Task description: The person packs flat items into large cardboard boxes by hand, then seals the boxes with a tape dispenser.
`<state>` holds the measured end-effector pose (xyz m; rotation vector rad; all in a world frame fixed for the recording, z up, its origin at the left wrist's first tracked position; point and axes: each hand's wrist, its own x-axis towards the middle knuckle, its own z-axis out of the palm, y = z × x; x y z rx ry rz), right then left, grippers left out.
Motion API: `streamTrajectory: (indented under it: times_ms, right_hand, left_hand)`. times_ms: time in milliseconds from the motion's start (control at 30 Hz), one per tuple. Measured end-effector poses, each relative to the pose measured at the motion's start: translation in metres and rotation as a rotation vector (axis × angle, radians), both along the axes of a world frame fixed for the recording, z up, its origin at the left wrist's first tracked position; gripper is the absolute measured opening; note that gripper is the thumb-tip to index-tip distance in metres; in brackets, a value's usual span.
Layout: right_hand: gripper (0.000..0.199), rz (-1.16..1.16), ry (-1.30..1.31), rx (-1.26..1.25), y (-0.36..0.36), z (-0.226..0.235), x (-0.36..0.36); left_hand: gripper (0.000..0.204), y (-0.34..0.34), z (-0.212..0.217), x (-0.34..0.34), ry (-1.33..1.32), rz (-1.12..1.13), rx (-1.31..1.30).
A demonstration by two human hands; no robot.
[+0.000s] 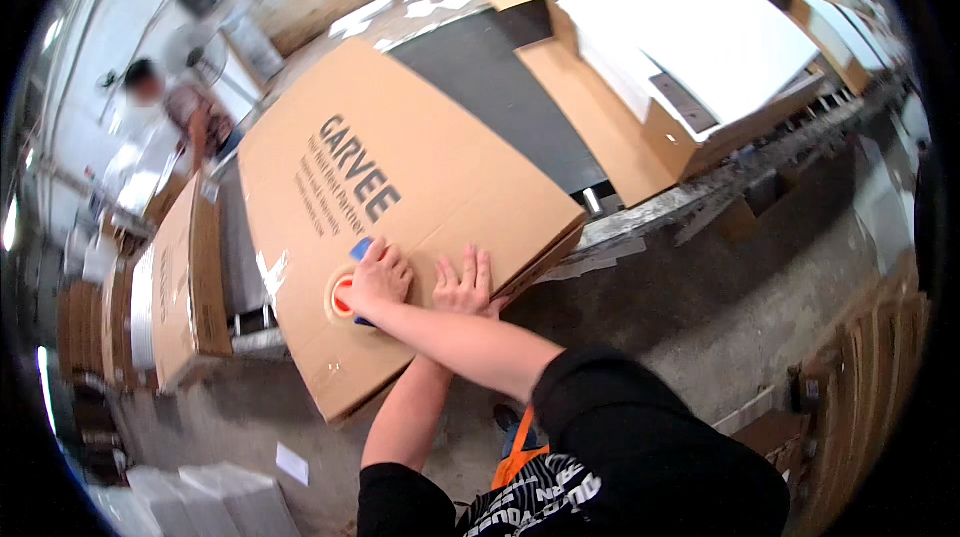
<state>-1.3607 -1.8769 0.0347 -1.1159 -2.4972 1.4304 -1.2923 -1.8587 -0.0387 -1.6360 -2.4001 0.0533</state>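
One view only, from the camera on my head, tilted steeply down and forward, close over the cardboard box (pixel 400 207). The fisheye bends the conveyor edges, and my forearms come in from the bottom edge.

bare belt (pixel 500 87) beyond the flat carton (pixel 400 187) lies open; open box (pixel 690 67) blocks the far end.

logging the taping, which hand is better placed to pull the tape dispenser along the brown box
Likely right. The right hand grips the blue and red tape dispenser on the flat brown cardboard box; the left hand lies open beside it, flat on the cardboard.
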Motion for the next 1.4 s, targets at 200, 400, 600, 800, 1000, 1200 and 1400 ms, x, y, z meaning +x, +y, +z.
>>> streamTrajectory:
  times_ms: [200, 400, 600, 800, 1000, 1200, 1400]
  right_hand:
    - [0.064, -0.137, -0.118, -0.05, 0.019, -0.023, -0.017]
    - [0.054, -0.237, 0.813, -1.271, 0.168, -0.009, 0.061]
    - [0.055, -0.119, 1.124, -0.93, 0.255, 0.071, 0.168]
    - [0.06, 0.011, 0.066, 0.574, 0.248, 0.121, 0.16]
    - [0.04, 0.487, -0.498, 0.549, 0.241, 0.08, 0.121]
    - [0.04, 0.586, -0.559, 0.557, 0.218, 0.008, 0.22]
    - [0.032, 0.746, -0.633, 0.696, 0.183, -0.096, 0.182]
  left_hand:
    - [0.083, 0.014, -0.005, -0.002, -0.124, -0.057, -0.045]
    - [0.088, -0.001, -0.014, -0.003, -0.209, -0.022, 0.044]
    - [0.09, -0.001, -0.02, -0.015, -0.198, -0.027, -0.009]
    - [0.088, 0.002, -0.006, -0.004, -0.13, 0.0, 0.04]
    - [0.088, 0.007, -0.01, -0.002, -0.065, -0.03, 0.071]
    - [0.085, 0.0, -0.009, -0.001, -0.049, -0.017, 0.092]
    - [0.084, -0.003, -0.007, 0.005, -0.057, -0.053, 0.068]
